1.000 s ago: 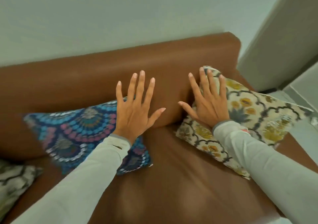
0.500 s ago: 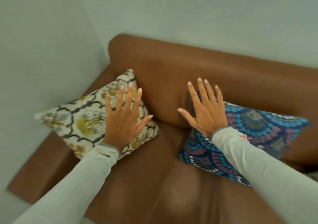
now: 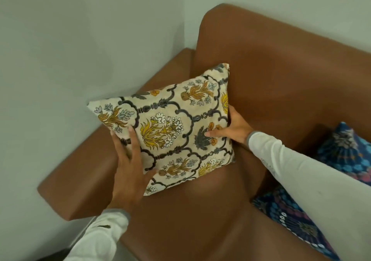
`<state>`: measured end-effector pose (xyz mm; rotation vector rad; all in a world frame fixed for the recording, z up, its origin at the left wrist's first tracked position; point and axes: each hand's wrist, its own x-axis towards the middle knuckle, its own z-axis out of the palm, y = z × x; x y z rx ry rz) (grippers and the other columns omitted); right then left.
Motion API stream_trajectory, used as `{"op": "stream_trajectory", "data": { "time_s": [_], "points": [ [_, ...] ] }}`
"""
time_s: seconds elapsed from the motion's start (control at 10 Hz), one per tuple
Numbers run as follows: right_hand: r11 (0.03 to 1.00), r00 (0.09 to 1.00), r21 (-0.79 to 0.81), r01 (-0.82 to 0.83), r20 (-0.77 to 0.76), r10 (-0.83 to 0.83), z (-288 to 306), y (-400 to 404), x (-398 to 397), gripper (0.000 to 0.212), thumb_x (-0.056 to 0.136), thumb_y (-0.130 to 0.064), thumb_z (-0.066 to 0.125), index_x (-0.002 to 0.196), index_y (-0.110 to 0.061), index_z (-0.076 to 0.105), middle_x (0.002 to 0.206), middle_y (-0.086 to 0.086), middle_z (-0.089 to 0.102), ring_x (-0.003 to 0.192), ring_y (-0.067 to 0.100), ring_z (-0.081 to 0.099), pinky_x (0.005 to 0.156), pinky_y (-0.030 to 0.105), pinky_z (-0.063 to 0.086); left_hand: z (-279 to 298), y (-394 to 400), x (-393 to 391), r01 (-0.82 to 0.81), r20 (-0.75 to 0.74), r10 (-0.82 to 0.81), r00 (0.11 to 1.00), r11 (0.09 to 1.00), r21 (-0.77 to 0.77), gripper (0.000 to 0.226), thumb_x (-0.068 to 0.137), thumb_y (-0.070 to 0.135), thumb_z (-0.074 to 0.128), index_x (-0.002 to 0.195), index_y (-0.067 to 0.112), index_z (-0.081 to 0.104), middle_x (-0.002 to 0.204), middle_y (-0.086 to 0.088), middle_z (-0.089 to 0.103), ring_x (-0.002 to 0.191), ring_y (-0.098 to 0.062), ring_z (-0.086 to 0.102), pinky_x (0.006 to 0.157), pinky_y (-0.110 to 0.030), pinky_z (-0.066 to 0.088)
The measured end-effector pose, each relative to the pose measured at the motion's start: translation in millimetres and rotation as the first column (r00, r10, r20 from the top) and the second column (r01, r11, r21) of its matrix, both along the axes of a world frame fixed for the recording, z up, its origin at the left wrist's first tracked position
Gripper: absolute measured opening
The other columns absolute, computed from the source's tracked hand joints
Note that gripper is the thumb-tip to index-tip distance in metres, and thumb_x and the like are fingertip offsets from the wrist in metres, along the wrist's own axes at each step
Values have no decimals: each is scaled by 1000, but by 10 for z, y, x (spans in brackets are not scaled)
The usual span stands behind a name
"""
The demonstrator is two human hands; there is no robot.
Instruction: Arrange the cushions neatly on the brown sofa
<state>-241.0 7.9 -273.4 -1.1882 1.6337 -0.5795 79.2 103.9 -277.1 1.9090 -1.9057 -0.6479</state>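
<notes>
Two hands and two cushions are seen on one brown sofa (image 3: 271,104). Nearest, two pale sleeves enter from the lower edge and the right. The left hand (image 3: 128,172) is closed on the lower left edge of the cream floral cushion (image 3: 170,132), with the thumb laid over its front face and the remaining fingers hidden behind the edge. The right hand (image 3: 233,129) is clamped on the cushion's right edge, thumb across the front, fingers tucked behind. The cushion is held tilted, one corner pointing at the wall, its top corner reaching the backrest and its lower edge close over the seat; whether it touches the seat cannot be told. Bare brown seat is left open below and to the right of it. At the right, the blue patterned cushion (image 3: 341,146) lies partly hidden behind the right sleeve, well apart from the floral one. To the left, the armrest (image 3: 80,172) is set close against the pale wall (image 3: 70,50), which meets a second wall in a corner behind the backrest.
</notes>
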Motion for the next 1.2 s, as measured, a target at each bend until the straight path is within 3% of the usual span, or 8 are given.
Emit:
{"op": "stream_trajectory", "data": {
  "time_s": [0.1, 0.5, 0.6, 0.7, 0.8, 0.9, 1.0, 1.2],
  "points": [
    [993, 997, -92, 67, 55, -62, -103, -28, -8, 120, 46, -29, 107, 150, -20, 48, 140, -1, 67, 129, 21, 66, 115, 50, 52, -22, -186, -85, 71, -38, -75, 996, 993, -97, 155, 79, 7, 95, 157, 59, -28, 173, -27, -27, 160, -47, 21, 121, -48, 33],
    [970, 986, -212, 120, 137, -92, -150, -74, 11, 119, 54, -11, 106, 156, -20, 45, 145, -1, 66, 135, 20, 63, 119, 50, 49, -72, -203, -30, 109, 31, -105, 994, 967, -232, 146, 78, 14, 95, 162, 61, -14, 176, -28, -7, 155, -46, 33, 98, -65, 58],
    [969, 999, -242, 41, 19, -38, -118, -32, 49, 124, 58, -30, 106, 161, -20, 37, 151, 0, 58, 142, 20, 55, 124, 50, 42, -3, -200, -20, 104, 185, -65, 981, 971, -213, 125, 81, 43, 92, 170, 44, 4, 175, -34, 4, 149, -54, 38, 95, -66, 57],
    [889, 909, -450, -88, -401, -112, 21, 130, 94, 133, 73, -80, 77, 170, -15, 13, 174, 16, 25, 162, 32, 25, 133, 53, 22, 146, -253, -101, 111, 413, 65, 908, 915, -388, 97, 91, 74, 65, 167, 20, 38, 165, -40, 29, 140, -56, 45, 106, -66, 42],
    [641, 780, -683, -350, -592, -205, 162, 85, 189, 116, 91, -81, 53, 168, -2, 19, 175, 30, 15, 164, 42, 19, 134, 56, 14, 289, -527, -282, 259, 502, 73, 862, 788, -558, 87, 101, 71, 50, 166, 14, 39, 168, -37, 30, 153, -50, 35, 124, -61, 27],
    [611, 712, -616, -497, -692, -119, 198, -90, 267, 107, 96, -74, 53, 168, -1, 21, 175, 31, 14, 165, 42, 16, 135, 54, 13, 320, -804, -451, 342, 576, 16, 817, 790, -508, 84, 108, 66, 43, 169, 9, 30, 171, -35, 24, 160, -49, 26, 131, -61, 22],
    [753, 608, -432, -497, -792, -53, 134, -110, 147, 107, 99, -75, 42, 170, -3, 7, 179, 24, 2, 167, 36, 6, 136, 50, 13, 185, -918, -390, 334, 608, -12, 794, 844, -420, 84, 109, 67, 37, 170, 10, 25, 173, -31, 21, 161, -47, 24, 131, -61, 23],
    [830, 559, -340, -442, -828, -42, 314, 41, -11, 109, 98, -79, 30, 169, -3, -2, 180, 19, -3, 168, 31, 2, 136, 45, 9, 302, -917, -423, 396, 639, -75, 766, 838, -376, 90, 107, 71, 34, 170, 8, 23, 174, -30, 19, 162, -47, 22, 131, -64, 20]
  ]
}}
